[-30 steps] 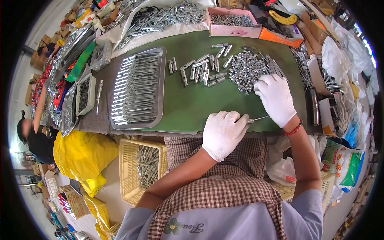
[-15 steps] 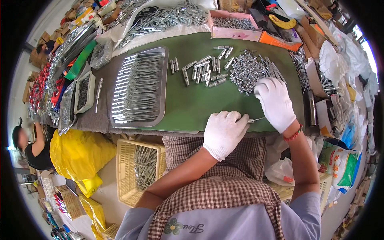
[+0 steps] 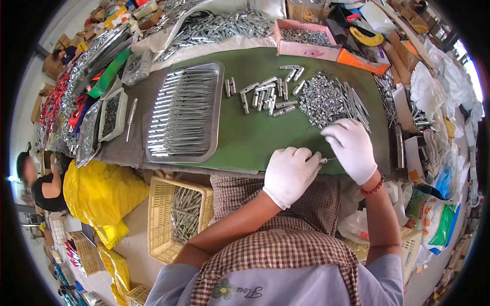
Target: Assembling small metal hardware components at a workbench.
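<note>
left grip [image 3: 288, 173] near rod-filled tray [image 3: 217, 122]

Pink cardboard box [image 3: 304, 45] at far edge of green counter [image 3: 245, 137], holding metal parts. Orange flat box [image 3: 360, 61] just right of it. Green-and-white printed bags [image 3: 434, 217] beyond counter's right end. No screens or signs.
</note>
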Demonstrator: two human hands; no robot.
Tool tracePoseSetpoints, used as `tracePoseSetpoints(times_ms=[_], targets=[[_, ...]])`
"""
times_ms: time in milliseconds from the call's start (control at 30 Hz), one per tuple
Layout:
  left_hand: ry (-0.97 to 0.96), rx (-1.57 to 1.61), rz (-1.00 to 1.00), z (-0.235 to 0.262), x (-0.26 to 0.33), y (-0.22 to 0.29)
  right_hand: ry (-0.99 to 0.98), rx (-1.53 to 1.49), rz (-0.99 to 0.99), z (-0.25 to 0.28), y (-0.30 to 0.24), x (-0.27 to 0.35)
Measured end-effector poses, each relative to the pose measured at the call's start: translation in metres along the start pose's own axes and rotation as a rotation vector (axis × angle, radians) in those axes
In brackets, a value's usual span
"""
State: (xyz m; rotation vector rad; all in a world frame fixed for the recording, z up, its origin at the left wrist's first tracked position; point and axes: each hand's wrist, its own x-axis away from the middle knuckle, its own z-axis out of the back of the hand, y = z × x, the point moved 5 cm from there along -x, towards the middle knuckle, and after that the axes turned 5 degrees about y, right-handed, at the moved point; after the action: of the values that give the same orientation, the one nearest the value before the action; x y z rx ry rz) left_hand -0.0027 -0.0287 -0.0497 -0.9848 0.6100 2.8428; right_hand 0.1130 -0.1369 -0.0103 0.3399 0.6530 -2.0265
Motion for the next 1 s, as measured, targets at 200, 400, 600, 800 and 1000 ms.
tracePoseSetpoints(times_ms=[200, 400, 600, 800, 1000], targets=[[-0.024, -0.001, -0.001, -0.003, 0.003, 0.003, -0.192, 0.143, 0.167, -0.035, -0.012, -0.034], [-0.044, -0.003, 0.01, -0.004, 0.002, 0.0, -0.203, 0.178, 0.101, -0.021, -0.012, -0.025], [-0.015, 0.016, 0.017, -0.001, -0.002, -0.002, -0.115, -0.09, -0.077, 0.015, -0.016, 0.027], [0.005, 0.022, 0.006, -0.002, 0.0, -0.002, 0.068, -0.031, -0.063, 0.005, -0.023, 0.046], [0.002, 0.034, 0.003, 0.001, 0.002, 0.001, 0.114, 0.034, -0.083, 0.004, -0.028, 0.051]])
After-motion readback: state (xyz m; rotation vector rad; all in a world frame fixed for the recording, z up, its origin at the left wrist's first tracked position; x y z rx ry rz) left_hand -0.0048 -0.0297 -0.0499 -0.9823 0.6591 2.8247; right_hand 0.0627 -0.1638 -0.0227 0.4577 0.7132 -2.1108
